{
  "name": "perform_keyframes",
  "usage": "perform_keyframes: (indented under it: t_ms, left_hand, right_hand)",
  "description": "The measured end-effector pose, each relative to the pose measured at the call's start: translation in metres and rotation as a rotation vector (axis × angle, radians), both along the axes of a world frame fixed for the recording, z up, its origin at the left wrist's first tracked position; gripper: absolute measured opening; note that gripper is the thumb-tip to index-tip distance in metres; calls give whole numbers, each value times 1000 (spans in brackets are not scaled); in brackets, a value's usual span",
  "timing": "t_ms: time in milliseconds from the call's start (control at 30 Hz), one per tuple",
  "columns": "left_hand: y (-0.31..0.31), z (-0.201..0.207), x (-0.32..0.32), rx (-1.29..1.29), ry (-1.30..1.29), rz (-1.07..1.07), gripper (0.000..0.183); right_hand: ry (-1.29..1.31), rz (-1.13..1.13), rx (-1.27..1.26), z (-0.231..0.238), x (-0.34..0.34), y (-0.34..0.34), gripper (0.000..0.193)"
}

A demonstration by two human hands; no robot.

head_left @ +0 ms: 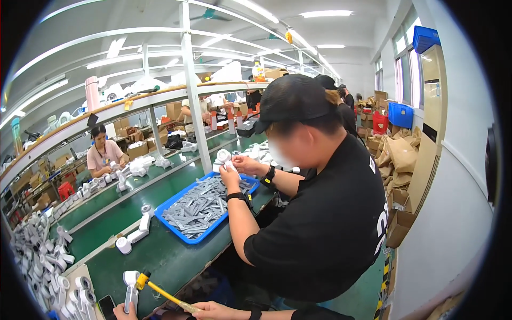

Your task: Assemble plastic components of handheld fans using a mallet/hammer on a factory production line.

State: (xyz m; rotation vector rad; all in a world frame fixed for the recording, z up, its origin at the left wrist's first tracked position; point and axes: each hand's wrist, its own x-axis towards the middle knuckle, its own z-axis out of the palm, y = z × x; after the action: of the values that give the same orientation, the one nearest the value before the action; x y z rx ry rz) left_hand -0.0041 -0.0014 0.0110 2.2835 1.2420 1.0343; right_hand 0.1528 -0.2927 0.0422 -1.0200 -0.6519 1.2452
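Low in the head view, my left hand (125, 313) is closed round the handle of a white handheld fan (131, 295), its round head pointing up. My right hand (212, 311) grips the yellow handle of a mallet (168, 294). The mallet's yellow-and-black head touches, or is very close to, the fan just below its round head; I cannot tell which. A dark phone (106, 306) lies left of my left hand.
A co-worker in black (325, 218) stands close on my right, handling a white part over a blue tray (193, 241) of grey flat strips. Many white fans (37, 266) are piled at left. Three white pieces (137, 234) lie on the green bench (160, 265). Another person (104, 152) works across.
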Motion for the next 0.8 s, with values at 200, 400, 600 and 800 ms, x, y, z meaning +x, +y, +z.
perform_keyframes:
  t_ms: [200,400,600,800]
  left_hand:
    - [9,-16,1,85,-68,-89,30]
    - [32,-47,3,90,-341,-195,14]
    - [1,-12,18,89,-314,-184,20]
    - [1,-17,1,93,-318,-102,22]
  right_hand:
    - [-269,8,62,-9,-7,-3,30]
    - [-1069,-246,406,-65,25,41,57]
    - [-1349,-305,244,4,31,42,52]
    - [-1386,-122,169,29,14,59,54]
